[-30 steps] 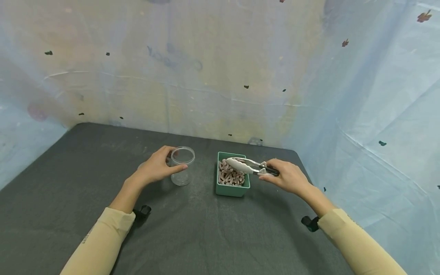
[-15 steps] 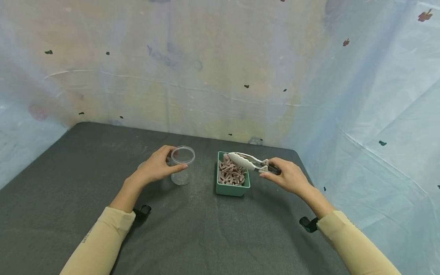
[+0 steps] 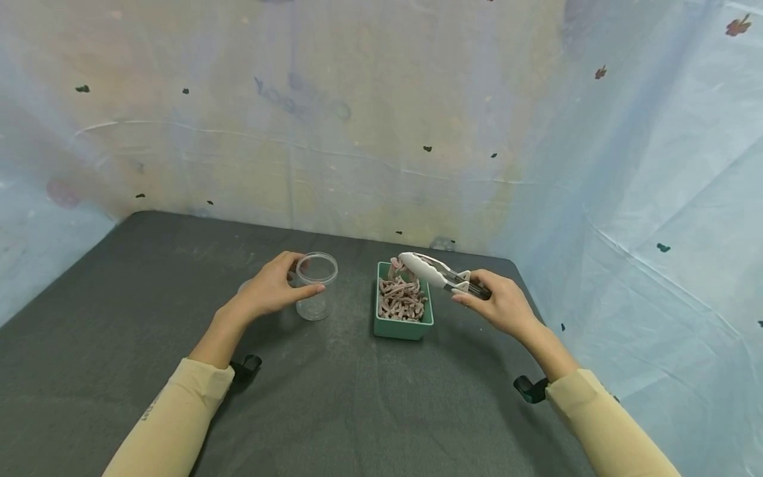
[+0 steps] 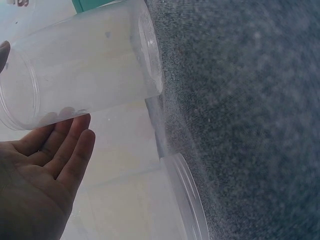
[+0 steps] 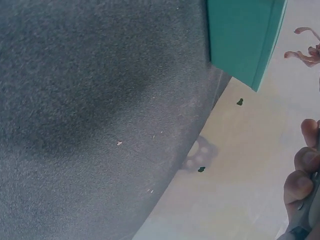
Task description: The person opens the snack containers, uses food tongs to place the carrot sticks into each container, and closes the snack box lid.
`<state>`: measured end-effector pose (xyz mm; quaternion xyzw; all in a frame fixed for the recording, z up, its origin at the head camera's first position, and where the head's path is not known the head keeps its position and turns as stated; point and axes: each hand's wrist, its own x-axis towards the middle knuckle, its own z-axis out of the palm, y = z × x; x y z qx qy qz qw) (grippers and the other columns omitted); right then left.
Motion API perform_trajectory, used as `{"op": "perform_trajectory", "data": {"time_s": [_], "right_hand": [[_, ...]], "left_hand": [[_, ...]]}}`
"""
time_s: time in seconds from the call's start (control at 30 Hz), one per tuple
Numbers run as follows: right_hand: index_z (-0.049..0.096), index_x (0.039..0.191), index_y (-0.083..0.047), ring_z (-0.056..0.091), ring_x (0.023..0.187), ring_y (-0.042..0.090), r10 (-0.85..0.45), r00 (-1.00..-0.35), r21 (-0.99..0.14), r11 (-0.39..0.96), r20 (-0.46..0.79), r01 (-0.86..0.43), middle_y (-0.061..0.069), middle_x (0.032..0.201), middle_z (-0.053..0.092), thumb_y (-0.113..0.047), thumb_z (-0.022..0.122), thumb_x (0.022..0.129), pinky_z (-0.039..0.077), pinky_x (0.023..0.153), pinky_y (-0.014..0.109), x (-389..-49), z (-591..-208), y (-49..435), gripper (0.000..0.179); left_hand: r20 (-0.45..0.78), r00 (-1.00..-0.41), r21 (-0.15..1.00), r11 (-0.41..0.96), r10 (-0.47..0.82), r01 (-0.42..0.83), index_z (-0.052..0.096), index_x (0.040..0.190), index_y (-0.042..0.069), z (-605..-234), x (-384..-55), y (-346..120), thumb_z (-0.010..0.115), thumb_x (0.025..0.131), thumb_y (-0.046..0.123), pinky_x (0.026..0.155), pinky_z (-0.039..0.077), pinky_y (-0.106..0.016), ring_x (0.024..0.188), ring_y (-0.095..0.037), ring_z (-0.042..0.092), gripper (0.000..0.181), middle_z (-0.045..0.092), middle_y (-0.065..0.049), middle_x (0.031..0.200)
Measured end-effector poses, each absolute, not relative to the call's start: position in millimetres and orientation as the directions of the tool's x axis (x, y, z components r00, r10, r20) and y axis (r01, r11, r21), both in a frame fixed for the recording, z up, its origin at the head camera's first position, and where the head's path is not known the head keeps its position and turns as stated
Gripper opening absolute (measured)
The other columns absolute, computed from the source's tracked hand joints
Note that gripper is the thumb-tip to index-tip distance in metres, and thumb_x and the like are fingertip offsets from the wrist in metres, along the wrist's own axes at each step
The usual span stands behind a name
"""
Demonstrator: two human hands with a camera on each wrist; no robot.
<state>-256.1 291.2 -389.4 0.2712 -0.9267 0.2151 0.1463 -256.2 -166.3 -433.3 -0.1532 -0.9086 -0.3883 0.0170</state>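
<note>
In the head view my left hand [image 3: 268, 289] holds a clear plastic jar [image 3: 315, 306] near its open rim, thumb on the near side. The jar stands upright on the dark table. In the left wrist view the fingers [image 4: 75, 155] lie along the jar [image 4: 90, 65]. My right hand [image 3: 503, 303] grips a pair of tongs [image 3: 426, 270] with pale scalloped ends. Brownish-pink strips [image 3: 396, 266] hang at the tong tips, above the far part of a green box [image 3: 398, 330]. More such strips [image 3: 399, 301] lie in that box. The right wrist view catches the raised strips [image 5: 304, 57] at its edge.
Another clear container or lid [image 4: 187, 195] lies by the jar in the left wrist view, mostly hidden behind my hand in the head view. Small crumbs [image 5: 119, 143] dot the table. A plastic sheet [image 3: 357, 132] hangs behind the table's far edge.
My right hand has lifted the tongs up from the box, tilting them, and strips now rise with the tips. My left hand and the jar have stayed in place.
</note>
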Motion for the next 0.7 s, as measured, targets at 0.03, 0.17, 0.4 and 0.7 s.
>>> {"op": "perform_trajectory", "data": {"time_s": [0.03, 0.17, 0.4, 0.7], "right_hand": [[0.068, 0.109, -0.013, 0.044, 0.061, 0.01, -0.436, -0.811, -0.324, 0.759, 0.39, -0.564, -0.005, 0.079, 0.059, -0.03, 0.085, 0.089, 0.037, 0.054, 0.029, -256.2, -389.3, 291.3, 0.031], [0.068, 0.109, -0.013, 0.045, 0.061, 0.011, -0.421, -0.813, -0.342, 0.755, 0.402, -0.56, -0.004, 0.079, 0.06, -0.029, 0.086, 0.088, 0.038, 0.054, 0.029, -256.9, -388.2, 290.9, 0.031], [0.068, 0.109, -0.011, 0.045, 0.061, 0.012, -0.411, -0.813, -0.344, 0.757, 0.412, -0.556, -0.002, 0.079, 0.061, -0.027, 0.085, 0.089, 0.038, 0.055, 0.03, -258.3, -384.5, 288.9, 0.031], [0.068, 0.109, -0.01, 0.042, 0.059, 0.011, -0.416, -0.794, -0.36, 0.729, 0.442, -0.582, -0.003, 0.077, 0.058, -0.023, 0.085, 0.089, 0.036, 0.055, 0.03, -258.1, -381.4, 286.1, 0.029]], "left_hand": [[0.151, -0.952, 0.701, 0.651, 0.266, 0.293, 0.047, 0.146, -0.004, -433.3, -256.2, -166.3, 0.075, 0.095, 0.05, 0.095, 0.05, -0.058, 0.122, -0.041, 0.055, 0.08, 0.052, -0.025, 0.139], [0.151, -0.952, 0.706, 0.645, 0.266, 0.292, 0.047, 0.146, -0.004, -433.8, -256.3, -166.3, 0.075, 0.095, 0.05, 0.096, 0.05, -0.058, 0.122, -0.041, 0.055, 0.08, 0.051, -0.025, 0.139], [0.15, -0.953, 0.702, 0.651, 0.262, 0.289, 0.048, 0.145, -0.004, -434.0, -257.0, -166.5, 0.075, 0.095, 0.051, 0.096, 0.05, -0.057, 0.122, -0.04, 0.056, 0.079, 0.052, -0.024, 0.138], [0.15, -0.953, 0.705, 0.647, 0.263, 0.289, 0.048, 0.144, -0.003, -434.2, -256.2, -166.8, 0.074, 0.095, 0.052, 0.096, 0.05, -0.058, 0.122, -0.041, 0.055, 0.078, 0.052, -0.023, 0.138]]}}
